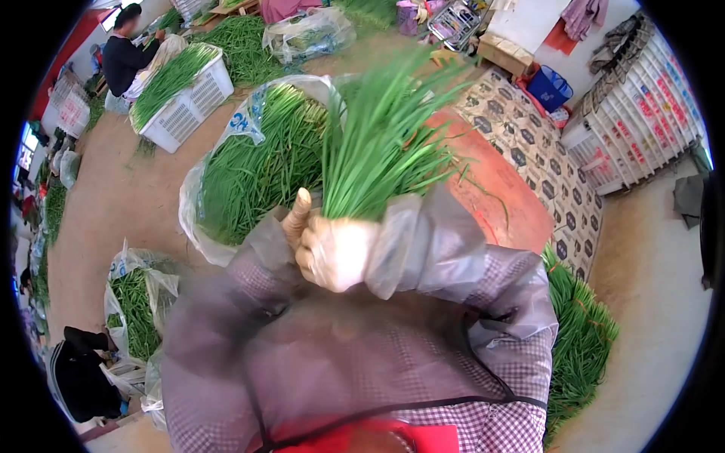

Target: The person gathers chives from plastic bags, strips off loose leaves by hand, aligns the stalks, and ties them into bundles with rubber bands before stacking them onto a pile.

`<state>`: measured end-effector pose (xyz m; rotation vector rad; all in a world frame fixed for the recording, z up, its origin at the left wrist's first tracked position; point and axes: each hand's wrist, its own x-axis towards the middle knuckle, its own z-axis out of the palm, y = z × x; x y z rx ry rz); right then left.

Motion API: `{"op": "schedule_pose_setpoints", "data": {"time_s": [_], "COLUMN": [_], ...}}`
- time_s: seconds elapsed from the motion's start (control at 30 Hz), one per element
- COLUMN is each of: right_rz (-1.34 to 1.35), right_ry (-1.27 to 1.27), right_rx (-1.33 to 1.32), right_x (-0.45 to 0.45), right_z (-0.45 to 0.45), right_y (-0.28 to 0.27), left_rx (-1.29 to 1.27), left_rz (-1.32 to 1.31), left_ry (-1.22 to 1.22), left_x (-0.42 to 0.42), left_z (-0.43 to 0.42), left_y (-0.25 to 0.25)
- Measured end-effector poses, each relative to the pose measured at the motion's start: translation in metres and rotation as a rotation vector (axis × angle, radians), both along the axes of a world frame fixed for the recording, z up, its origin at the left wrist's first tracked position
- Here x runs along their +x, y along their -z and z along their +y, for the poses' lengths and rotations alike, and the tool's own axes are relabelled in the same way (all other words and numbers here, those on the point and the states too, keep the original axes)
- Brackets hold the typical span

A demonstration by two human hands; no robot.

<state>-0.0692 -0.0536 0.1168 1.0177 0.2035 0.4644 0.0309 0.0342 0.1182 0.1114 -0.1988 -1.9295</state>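
An upright bunch of garlic chives [385, 143], its leaves blurred at the tips, rises in front of my chest. My right hand [340, 253] is closed around its lower end, pale and bright in the light. Against it sits my left hand [296, 219], thumb pointing up; its other fingers are largely hidden, but it appears to grip the same stems. Just beyond my hands, a clear plastic bag [192, 204] lies open around a heap of chives [264, 162]. Loose leaves lie on the reddish board [502, 185] to the right.
Tied chive bundles [578, 332] are piled at my right. A white crate [189, 109] full of chives stands near a seated person [124, 57]. Another bag of chives [136, 302] is at the left, beside a dark-clothed person [83, 374]. White crates [634, 113] are stacked by the wall.
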Motion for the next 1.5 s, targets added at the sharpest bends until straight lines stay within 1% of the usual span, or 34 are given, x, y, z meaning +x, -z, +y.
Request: {"op": "schedule_pose_setpoints", "data": {"time_s": [0.03,0.07,0.1,0.13,0.17,0.2,0.3,0.43,0.57,0.63,0.67,0.7,0.73,0.77,0.8,0.87,0.9,0.97,1.0,1.1,1.13,1.2,1.23,1.3,1.33,1.37,1.4,1.47,1.5], "right_rz": [0.314,0.798,0.956,0.977,1.002,1.027,1.056,1.085,1.052,1.0,0.939,0.871,0.744,0.336,-0.044,-0.467,-0.478,-0.535,-0.539,-0.338,-0.344,-0.176,-0.169,-0.148,-0.116,-0.087,-0.089,-0.539,-0.283], "right_ry": [-0.257,-0.58,-0.763,-0.869,-0.955,-1.032,-1.157,-1.251,-1.305,-1.277,-1.245,-1.12,-0.569,-0.439,-0.545,-0.624,-0.62,-0.427,-0.43,-0.417,-0.419,-0.465,-0.36,-0.342,-0.315,-0.383,-0.384,-0.331,0.135], "right_rx": [0.758,1.418,1.624,1.723,1.808,1.879,2.007,2.126,2.249,2.378,2.509,2.603,3.138,3.381,3.629,3.67,3.669,3.807,3.806,3.902,3.902,3.947,3.885,3.86,3.842,3.86,3.857,3.704,3.617], "right_x": [0.003,0.007,0.002,0.0,0.0,0.0,-0.003,-0.003,-0.008,-0.018,-0.026,-0.038,-0.055,-0.058,-0.059,-0.054,-0.054,-0.052,-0.053,-0.057,-0.06,-0.065,-0.069,-0.074,-0.077,-0.079,-0.081,-0.095,-0.11], "right_z": [0.005,0.009,0.01,0.005,-0.001,-0.004,-0.007,-0.008,-0.005,-0.01,-0.014,-0.025,-0.034,-0.037,-0.036,-0.039,-0.041,-0.044,-0.045,-0.046,-0.047,-0.051,-0.055,-0.061,-0.063,-0.063,-0.07,-0.095,-0.112], "right_y": [0.022,0.044,0.033,0.019,0.007,-0.001,-0.018,-0.026,-0.03,-0.034,-0.034,-0.028,-0.04,-0.033,-0.034,-0.034,-0.033,-0.027,-0.024,-0.015,-0.013,-0.008,-0.007,-0.001,0.0,0.0,0.0,0.0,-0.003], "left_rx": [0.064,0.13,0.256,0.379,0.452,0.474,0.391,0.351,0.337,0.343,0.348,0.337,0.275,0.077,0.077,0.196,0.182,0.153,0.124,0.155,0.17,0.163,0.152,0.128,0.123,0.099,0.076,0.049,0.058], "left_rz": [-0.1,-0.204,-0.304,-0.403,-0.104,-0.025,-0.129,-0.183,-0.213,-0.224,-0.23,-0.225,-0.222,-0.212,-0.21,-0.302,-0.309,-0.358,-0.407,-0.418,-0.437,-0.418,-0.425,-0.446,-0.445,-0.49,-0.535,-0.523,-0.533], "left_ry": [-0.059,-0.111,-0.13,-0.15,-0.035,0.001,-0.075,-0.132,-0.174,-0.214,-0.244,-0.255,-0.232,-0.129,-0.129,-0.191,-0.155,-0.148,-0.147,-0.115,-0.108,-0.074,-0.087,-0.128,-0.125,-0.129,-0.135,-0.137,-0.136], "left_x": [-0.002,-0.004,-0.005,-0.006,-0.006,-0.005,-0.01,-0.008,-0.009,-0.011,-0.011,-0.011,-0.008,0.002,0.002,-0.004,-0.002,-0.006,-0.008,-0.019,-0.021,-0.023,-0.026,-0.033,-0.034,-0.035,-0.034,-0.032,-0.031], "left_z": [0.006,0.013,0.018,0.02,0.021,0.021,0.023,0.025,0.024,0.024,0.025,0.026,0.025,0.025,0.029,0.035,0.037,0.043,0.047,0.061,0.064,0.067,0.067,0.064,0.064,0.064,0.064,0.064,0.065], "left_y": [0.003,0.006,0.011,0.016,0.025,0.031,0.039,0.045,0.049,0.05,0.052,0.056,0.063,0.07,0.078,0.07,0.08,0.077,0.074,0.068,0.068,0.068,0.063,0.048,0.05,0.054,0.056,0.051,0.054]}}
